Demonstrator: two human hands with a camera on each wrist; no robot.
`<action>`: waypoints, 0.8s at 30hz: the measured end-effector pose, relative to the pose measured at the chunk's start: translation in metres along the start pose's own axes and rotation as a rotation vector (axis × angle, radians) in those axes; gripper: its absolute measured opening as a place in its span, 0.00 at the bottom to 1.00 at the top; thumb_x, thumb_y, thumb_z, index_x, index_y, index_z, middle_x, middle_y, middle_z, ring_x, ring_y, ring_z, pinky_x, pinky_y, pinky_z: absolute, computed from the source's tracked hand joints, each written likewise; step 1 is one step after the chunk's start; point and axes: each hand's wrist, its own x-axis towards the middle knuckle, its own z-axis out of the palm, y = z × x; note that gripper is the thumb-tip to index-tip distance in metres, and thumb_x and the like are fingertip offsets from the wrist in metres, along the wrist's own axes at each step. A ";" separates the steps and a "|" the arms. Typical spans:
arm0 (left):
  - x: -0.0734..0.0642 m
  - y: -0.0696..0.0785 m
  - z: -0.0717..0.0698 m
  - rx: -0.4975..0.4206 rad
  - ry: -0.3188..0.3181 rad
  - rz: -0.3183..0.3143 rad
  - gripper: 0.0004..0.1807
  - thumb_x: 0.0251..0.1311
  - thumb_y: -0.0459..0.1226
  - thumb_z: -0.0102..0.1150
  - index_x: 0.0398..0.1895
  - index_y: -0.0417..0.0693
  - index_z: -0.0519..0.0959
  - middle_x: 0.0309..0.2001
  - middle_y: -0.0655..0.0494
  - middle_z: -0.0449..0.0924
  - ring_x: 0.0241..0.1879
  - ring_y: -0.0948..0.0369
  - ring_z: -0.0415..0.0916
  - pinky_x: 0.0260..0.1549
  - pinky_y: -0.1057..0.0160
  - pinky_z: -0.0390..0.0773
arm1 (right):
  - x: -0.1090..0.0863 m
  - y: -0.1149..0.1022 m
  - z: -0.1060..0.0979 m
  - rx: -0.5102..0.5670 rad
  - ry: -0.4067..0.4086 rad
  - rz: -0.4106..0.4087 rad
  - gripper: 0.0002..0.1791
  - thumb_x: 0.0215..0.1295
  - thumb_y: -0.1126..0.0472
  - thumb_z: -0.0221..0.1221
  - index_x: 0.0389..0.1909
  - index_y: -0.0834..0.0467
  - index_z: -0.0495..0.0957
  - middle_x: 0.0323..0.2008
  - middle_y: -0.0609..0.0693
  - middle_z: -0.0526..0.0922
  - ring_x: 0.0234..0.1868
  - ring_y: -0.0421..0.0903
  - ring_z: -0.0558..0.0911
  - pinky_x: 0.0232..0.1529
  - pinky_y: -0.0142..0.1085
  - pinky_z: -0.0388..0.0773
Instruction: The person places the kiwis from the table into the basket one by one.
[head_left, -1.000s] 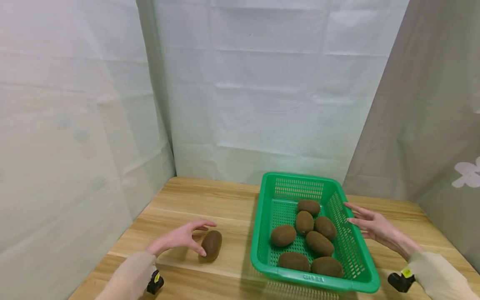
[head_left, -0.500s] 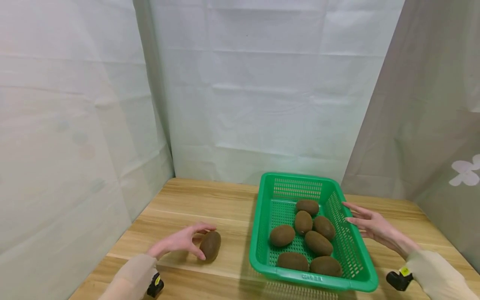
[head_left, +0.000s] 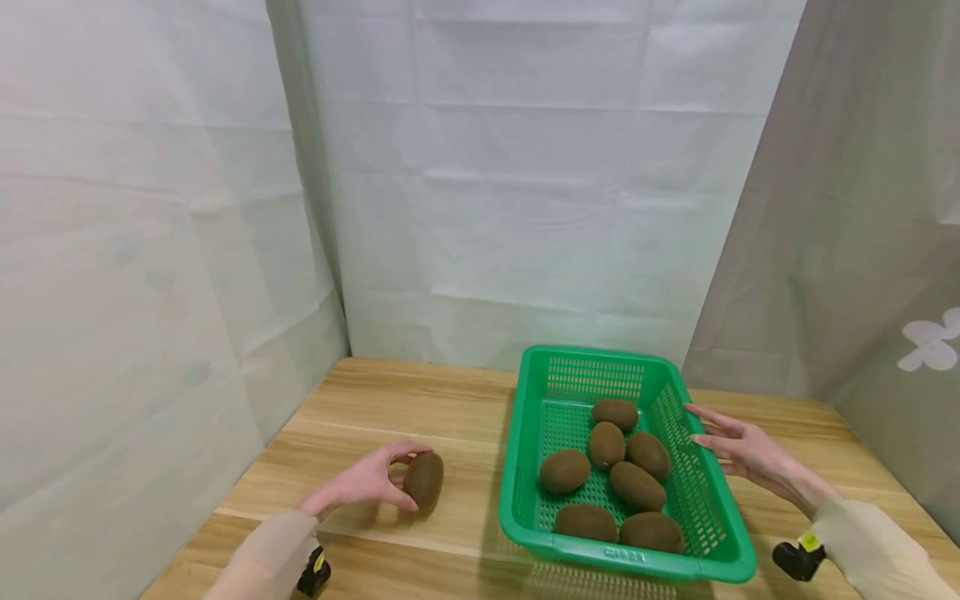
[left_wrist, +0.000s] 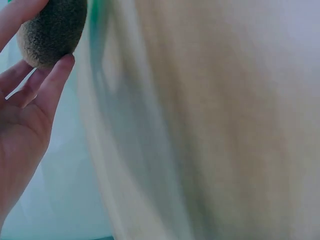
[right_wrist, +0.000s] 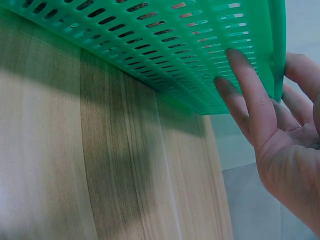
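My left hand (head_left: 375, 481) pinches a brown, fuzzy kiwi (head_left: 424, 480) between thumb and fingertips, left of the basket. In the left wrist view the fingertips press against one end of the kiwi (left_wrist: 52, 35), whose top runs out of frame. On the other side, my right hand (head_left: 752, 454) holds the right rim of a green plastic basket (head_left: 517, 433). The right wrist view has two fingers (right_wrist: 250, 85) against the slotted outer wall, with the rim between them and the rest of the hand. Several kiwis (head_left: 637, 487) lie inside the basket, mostly toward its right and front.
The basket stands on a wood-grain table (head_left: 450, 400). A pale cloth (head_left: 525, 208) hangs behind the table, with more cloth at the left and right sides. Black wrist devices (head_left: 800, 560) sit on both forearms.
My left thumb and fingers have closed on the single kiwi, and it has risen slightly. The right hand and the basket keep their place.
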 end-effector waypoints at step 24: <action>0.092 0.077 0.001 0.072 0.247 0.096 0.38 0.40 0.38 0.73 0.58 0.44 0.69 0.52 0.53 0.69 0.50 0.54 0.66 0.40 0.55 0.75 | 0.001 0.003 -0.001 -0.027 -0.003 0.004 0.35 0.68 0.63 0.48 0.70 0.58 0.42 0.66 0.67 0.32 0.61 0.65 0.45 0.48 0.47 0.70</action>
